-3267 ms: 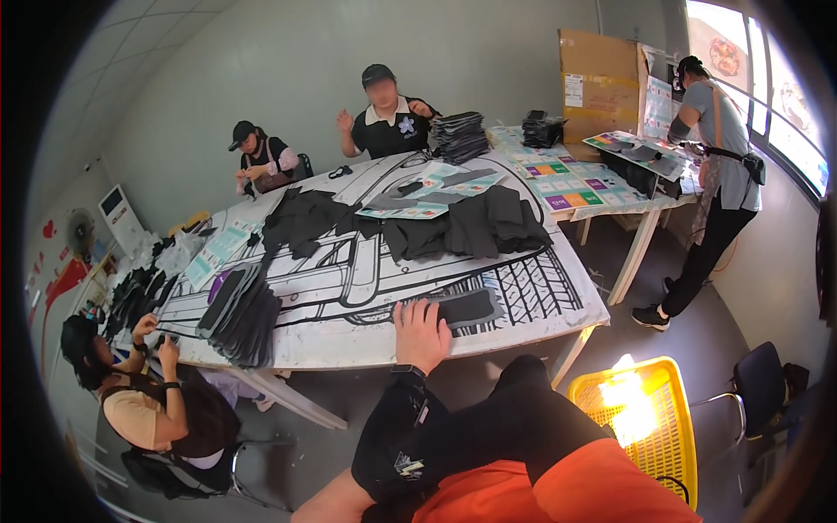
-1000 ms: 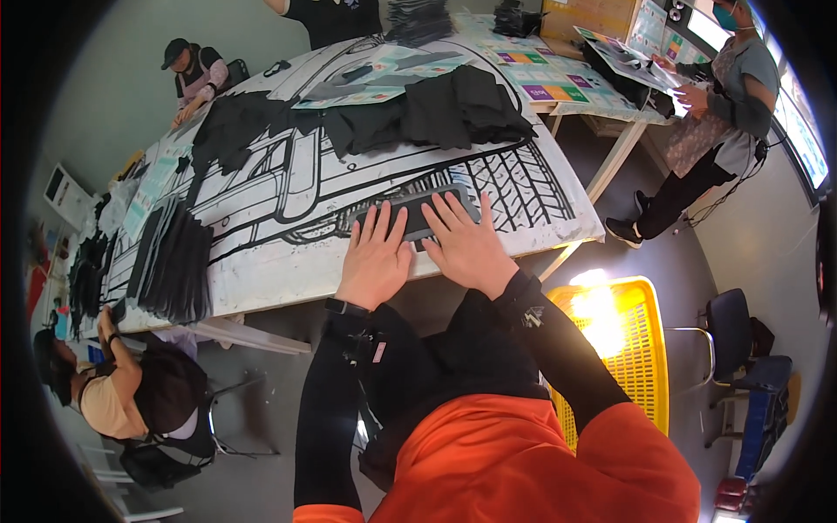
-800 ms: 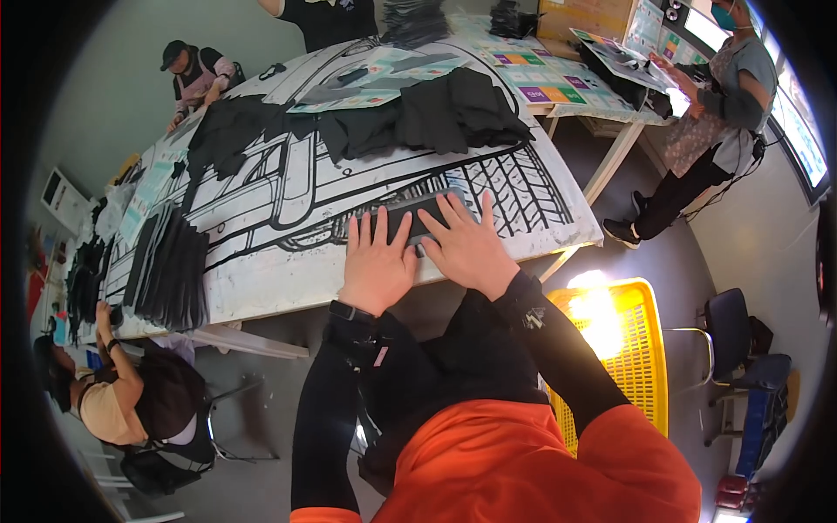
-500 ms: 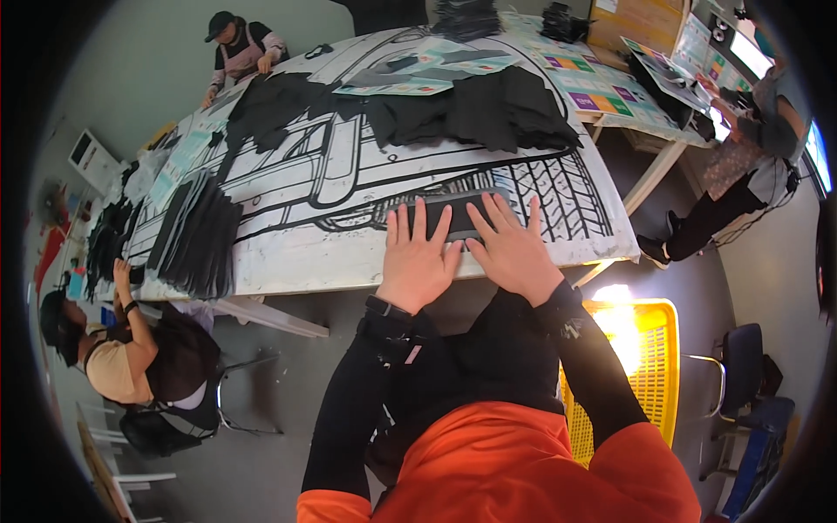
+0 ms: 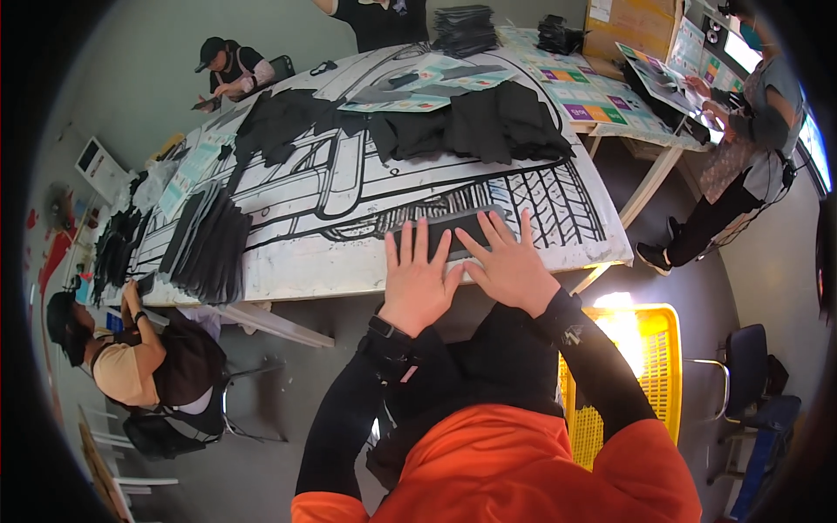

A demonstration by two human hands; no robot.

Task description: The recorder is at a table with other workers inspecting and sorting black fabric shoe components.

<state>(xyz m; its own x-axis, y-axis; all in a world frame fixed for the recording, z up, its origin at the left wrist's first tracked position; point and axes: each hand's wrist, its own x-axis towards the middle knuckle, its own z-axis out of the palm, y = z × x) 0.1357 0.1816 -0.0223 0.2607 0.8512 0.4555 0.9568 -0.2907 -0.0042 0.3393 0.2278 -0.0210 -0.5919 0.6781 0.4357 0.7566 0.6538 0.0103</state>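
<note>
Black sleeves lead up from the lower edge to both hands, which lie flat, palms down, at the near edge of the desk (image 5: 288, 283). The left hand (image 5: 417, 283) and the right hand (image 5: 510, 268) sit side by side, thumbs almost touching. The fingers (image 5: 408, 248) are spread and released, gripping nothing; their tips press on a flat, folded dark cloth (image 5: 453, 228) lying on the desk's printed covering, a black line drawing with a tyre tread pattern. Beside the person's right, on the floor, stands a yellow crate (image 5: 671, 366).

Further left along the desk, a fanned stack of dark pieces (image 5: 209, 248) rests near a seated person (image 5: 139, 366). Past the middle of the desk lies a loose heap of black garments (image 5: 471, 126). At the far end sit another stack of folded dark items (image 5: 464, 30) and coloured printed sheets (image 5: 593, 96). A standing person (image 5: 741, 148) is at the far right.
</note>
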